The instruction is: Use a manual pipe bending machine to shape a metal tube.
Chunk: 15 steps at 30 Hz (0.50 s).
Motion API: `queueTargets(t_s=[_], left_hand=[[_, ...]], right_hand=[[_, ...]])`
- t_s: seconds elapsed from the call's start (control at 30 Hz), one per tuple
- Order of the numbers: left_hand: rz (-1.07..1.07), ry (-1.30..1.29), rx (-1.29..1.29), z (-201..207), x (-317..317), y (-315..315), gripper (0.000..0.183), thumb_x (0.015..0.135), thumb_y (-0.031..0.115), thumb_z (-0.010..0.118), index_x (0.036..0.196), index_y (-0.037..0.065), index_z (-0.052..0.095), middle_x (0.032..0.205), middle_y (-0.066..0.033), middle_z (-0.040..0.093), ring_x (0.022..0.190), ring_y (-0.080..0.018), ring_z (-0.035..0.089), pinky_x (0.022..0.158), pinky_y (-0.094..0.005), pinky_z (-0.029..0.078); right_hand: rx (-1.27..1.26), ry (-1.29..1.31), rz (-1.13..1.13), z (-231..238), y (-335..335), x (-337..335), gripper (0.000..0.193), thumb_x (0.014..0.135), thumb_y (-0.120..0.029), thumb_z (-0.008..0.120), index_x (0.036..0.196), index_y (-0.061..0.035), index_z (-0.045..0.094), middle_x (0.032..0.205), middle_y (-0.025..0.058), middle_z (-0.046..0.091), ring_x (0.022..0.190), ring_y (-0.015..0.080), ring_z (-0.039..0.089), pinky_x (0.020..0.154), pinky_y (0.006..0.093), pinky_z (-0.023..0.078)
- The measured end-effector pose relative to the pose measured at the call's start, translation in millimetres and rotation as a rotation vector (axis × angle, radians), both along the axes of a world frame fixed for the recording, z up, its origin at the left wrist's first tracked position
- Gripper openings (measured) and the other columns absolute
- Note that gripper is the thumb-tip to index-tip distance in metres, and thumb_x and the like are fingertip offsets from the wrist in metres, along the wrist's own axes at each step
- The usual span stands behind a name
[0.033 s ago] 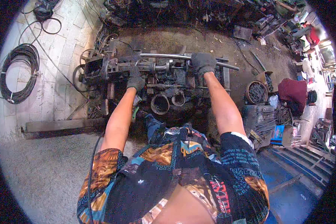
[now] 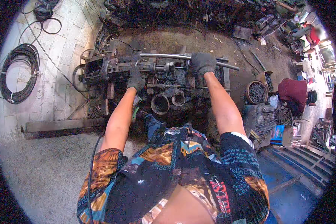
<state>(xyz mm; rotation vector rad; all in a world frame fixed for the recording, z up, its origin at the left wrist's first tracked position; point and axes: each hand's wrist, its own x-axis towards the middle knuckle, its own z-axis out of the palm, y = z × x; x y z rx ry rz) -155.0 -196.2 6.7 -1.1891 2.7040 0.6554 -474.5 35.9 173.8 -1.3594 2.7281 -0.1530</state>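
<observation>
My right hand (image 2: 204,62), in a dark grey work glove, is closed over a long metal bar (image 2: 164,56) that lies across the far side of a greasy machine (image 2: 158,67). The bar sticks out on both sides of the glove. On the machine's near left part, my left hand (image 2: 136,79), gloved too, is closed at a short metal lever (image 2: 137,64); its fingers are partly hidden. Between my hands runs the machine's dark shaft and fittings. Two round, open metal cups (image 2: 160,104) sit on the near side.
A coil of black cable (image 2: 19,73) lies on the pale floor at left. To the right stand a round basket of metal pieces (image 2: 257,92), a bin of rods (image 2: 260,121) and a blue metal sheet (image 2: 287,190). Another person in red (image 2: 314,35) is far right.
A shiny piece on the shaft between my hands has gone out of sight, and that fitting looks slightly turned. Both hands and the bar stay where they were.
</observation>
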Motion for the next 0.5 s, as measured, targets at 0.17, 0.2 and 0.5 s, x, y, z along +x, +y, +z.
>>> queueTargets(t_s=[0.17, 0.2, 0.5], left_hand=[[-0.119, 0.033, -0.223, -22, -1, -13, 0.075, 0.093, 0.029, 0.062, 0.15, -0.007, 0.029, 0.153, -0.0288, 0.034, 0.144, -0.0432, 0.031, 0.125, -0.0456, 0.021], [-0.138, 0.082, -0.292, -24, -1, -14, 0.075, 0.093, 0.028, 0.062, 0.15, -0.007, 0.028, 0.153, -0.0286, 0.034, 0.144, -0.0431, 0.032, 0.125, -0.0457, 0.023], [0.05, -0.117, -0.088, 19, -3, 10, 0.086, 0.093, 0.032, 0.054, 0.162, 0.0, 0.016, 0.169, -0.0275, 0.012, 0.147, -0.0407, 0.038, 0.117, -0.0457, 0.039]], right_hand=[[0.087, 0.0, 0.047, -4, -1, -3, 0.036, 0.096, -0.037, 0.052, 0.096, -0.0137, 0.079, 0.099, 0.0158, 0.076, 0.089, 0.0376, 0.074, 0.076, 0.0515, 0.058], [0.065, 0.004, 0.057, -5, -1, -4, 0.035, 0.096, -0.036, 0.052, 0.097, -0.0138, 0.079, 0.099, 0.0157, 0.076, 0.09, 0.0376, 0.074, 0.077, 0.0516, 0.057], [0.088, -0.031, 0.016, -1, -3, -3, 0.03, 0.092, -0.033, 0.056, 0.097, -0.017, 0.08, 0.1, 0.0144, 0.077, 0.092, 0.0365, 0.075, 0.079, 0.0516, 0.058]])
